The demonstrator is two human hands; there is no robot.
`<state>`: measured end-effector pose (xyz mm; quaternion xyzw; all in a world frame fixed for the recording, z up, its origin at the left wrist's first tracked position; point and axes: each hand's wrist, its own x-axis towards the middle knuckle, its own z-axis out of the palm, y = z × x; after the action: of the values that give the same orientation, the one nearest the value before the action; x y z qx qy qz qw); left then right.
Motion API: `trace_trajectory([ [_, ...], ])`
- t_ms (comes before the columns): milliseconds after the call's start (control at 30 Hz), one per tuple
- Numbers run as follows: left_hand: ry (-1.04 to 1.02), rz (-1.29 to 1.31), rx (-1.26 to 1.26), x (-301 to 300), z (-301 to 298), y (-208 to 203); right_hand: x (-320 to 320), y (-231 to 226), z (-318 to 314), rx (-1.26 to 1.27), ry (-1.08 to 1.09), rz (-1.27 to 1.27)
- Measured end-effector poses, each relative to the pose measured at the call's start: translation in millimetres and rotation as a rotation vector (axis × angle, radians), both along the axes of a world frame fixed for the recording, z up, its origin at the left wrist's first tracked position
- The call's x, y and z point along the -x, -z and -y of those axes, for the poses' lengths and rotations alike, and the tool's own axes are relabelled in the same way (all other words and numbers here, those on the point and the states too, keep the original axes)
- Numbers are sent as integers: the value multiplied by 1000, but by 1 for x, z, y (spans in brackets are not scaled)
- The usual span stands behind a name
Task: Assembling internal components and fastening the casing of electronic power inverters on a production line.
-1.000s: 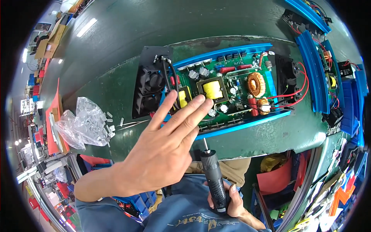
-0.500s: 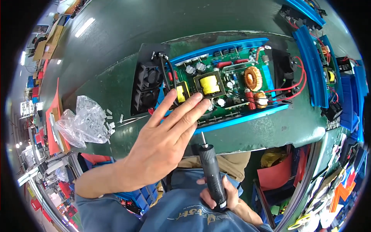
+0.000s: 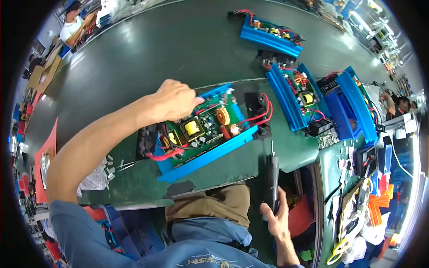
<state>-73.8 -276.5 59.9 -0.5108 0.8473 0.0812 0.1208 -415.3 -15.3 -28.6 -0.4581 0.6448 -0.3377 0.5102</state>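
A green circuit board point(image 3: 208, 119) with yellow transformers and a copper coil lies in an open blue metal housing point(image 3: 210, 154) on the bench. My left arm reaches over the housing's left part. My left hand point(image 3: 175, 100) is closed at its far blue rail, thumb toward the right; its fingertips are hidden. Upright in my right hand point(image 3: 278, 214) is a black electric screwdriver point(image 3: 271, 178), gripped near its lower end. Its bit points away, just right of the housing's near corner, and touches nothing visible. A black end panel point(image 3: 255, 105) with red wires lies at the housing's right end.
Similar blue housings point(image 3: 286, 96) stand at the right and far right, near a blue bin point(image 3: 342, 114). A clear plastic bag point(image 3: 94, 178) with small pale parts and tweezers point(image 3: 128, 165) lie at the left. Another person point(image 3: 73, 27) sits at the far left.
My left hand has moved from above the board to the housing's far rail. The housing has turned, its right end now farther away. The screwdriver has moved right, and the view has shifted.
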Motion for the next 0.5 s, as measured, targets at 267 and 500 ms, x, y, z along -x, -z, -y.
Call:
trace_trajectory([
  [267,-658,-644,-676,-34,-56,11,12,-56,86,129,-114,-282],
  [500,-1042,-1202,-813,-12,-149,40,-14,-68,96,607,-130,-587],
])
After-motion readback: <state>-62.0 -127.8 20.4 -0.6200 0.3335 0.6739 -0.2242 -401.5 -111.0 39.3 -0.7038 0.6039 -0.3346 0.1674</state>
